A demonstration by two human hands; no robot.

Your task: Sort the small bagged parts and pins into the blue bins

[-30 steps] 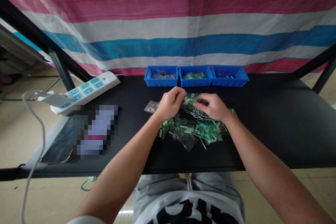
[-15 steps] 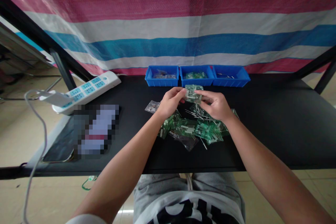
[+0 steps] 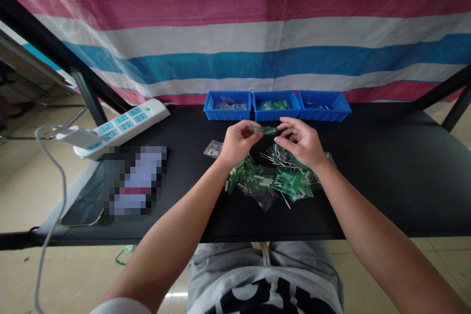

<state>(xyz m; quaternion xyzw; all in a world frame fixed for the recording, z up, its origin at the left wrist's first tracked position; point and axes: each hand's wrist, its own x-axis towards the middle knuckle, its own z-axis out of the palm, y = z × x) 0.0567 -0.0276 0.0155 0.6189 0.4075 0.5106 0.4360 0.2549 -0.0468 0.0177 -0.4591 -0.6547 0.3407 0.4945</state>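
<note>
My left hand point(image 3: 237, 142) and my right hand point(image 3: 300, 142) hold one small clear bag of green parts point(image 3: 265, 130) between them, each pinching one end, a little above the black table point(image 3: 386, 167). Under the hands lies a heap of the same small green-filled bags and loose metal pins point(image 3: 279, 179). One small clear bag with brownish parts point(image 3: 213, 148) lies alone just left of my left hand.
Three blue bins stand in a row at the table's back edge: left point(image 3: 227, 106), middle point(image 3: 276, 106), right point(image 3: 323, 106). A white power strip point(image 3: 121, 125) with a plugged adapter and cable lies at the left, a blurred flat object point(image 3: 134, 181) in front of it. A striped tarp hangs behind.
Both hands lifted a small bag from the heap, raised it, then turned it flat and edge-on between the fingertips.
</note>
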